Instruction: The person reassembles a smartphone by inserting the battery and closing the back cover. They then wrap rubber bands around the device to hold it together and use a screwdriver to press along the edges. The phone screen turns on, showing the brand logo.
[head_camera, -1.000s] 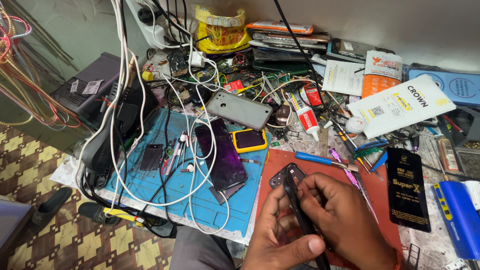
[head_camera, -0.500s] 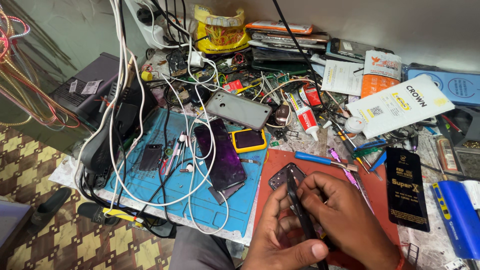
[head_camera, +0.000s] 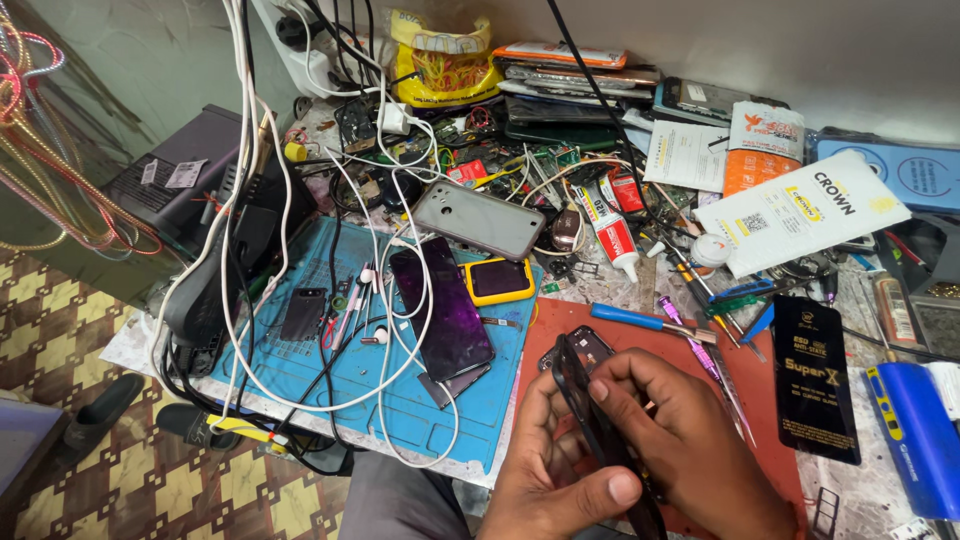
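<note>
Both hands, left (head_camera: 545, 470) and right (head_camera: 690, 450), run off the bottom edge, their fingers covering much of a dark phone frame (head_camera: 590, 410). White cables (head_camera: 240, 150) leave the top edge. A blue tool (head_camera: 915, 430) is cropped at right.

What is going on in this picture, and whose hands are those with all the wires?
There is no machine here. The camera sits on a person's head and looks down, so you see that person's own two hands. The left hand and the right hand together hold a thin black phone frame on its edge, above a red mat. Beside it lies a blue mat with a dark purple phone and a small yellow-cased phone. A grey phone rests further back. White cables loop across the bench, and a blue-handled tool and a glue tube lie among small parts.
</note>
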